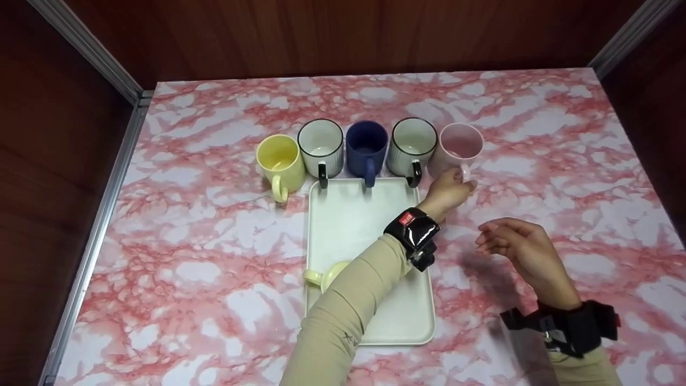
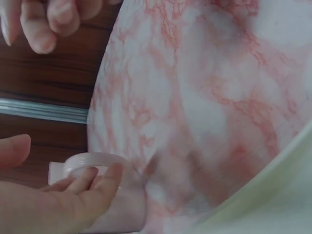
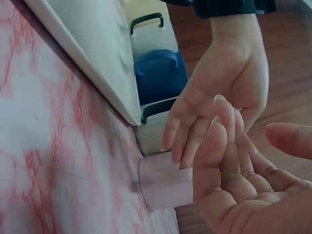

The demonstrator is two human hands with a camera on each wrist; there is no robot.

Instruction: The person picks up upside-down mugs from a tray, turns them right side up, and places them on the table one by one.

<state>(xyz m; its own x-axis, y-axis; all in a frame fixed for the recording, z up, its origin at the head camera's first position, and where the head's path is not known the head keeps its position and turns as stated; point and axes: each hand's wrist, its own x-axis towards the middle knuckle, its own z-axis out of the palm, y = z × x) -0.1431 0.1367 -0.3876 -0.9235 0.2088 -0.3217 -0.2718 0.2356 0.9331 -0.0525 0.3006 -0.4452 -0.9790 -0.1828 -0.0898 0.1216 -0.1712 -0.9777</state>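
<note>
A pink mug (image 1: 460, 143) stands upright at the right end of a row of mugs, its handle toward me. My left hand (image 1: 449, 191) reaches across the tray, fingertips right at that handle. In the left wrist view the fingers (image 2: 105, 187) overlap the pink mug (image 2: 127, 209) while the thumb stands apart. Fairly straight fingers of this hand also show in the right wrist view. My right hand (image 1: 528, 254) hovers over the table to the right, fingers loosely bent, holding nothing.
Left of the pink mug stand a white mug (image 1: 412, 147), a blue mug (image 1: 366, 150), another white mug (image 1: 321, 147) and a yellow mug (image 1: 281, 163). A pale rectangular tray (image 1: 348, 214) bears a light yellow mug (image 1: 329, 274), partly hidden by my left sleeve. Wooden panels (image 1: 348, 37) border the marbled table.
</note>
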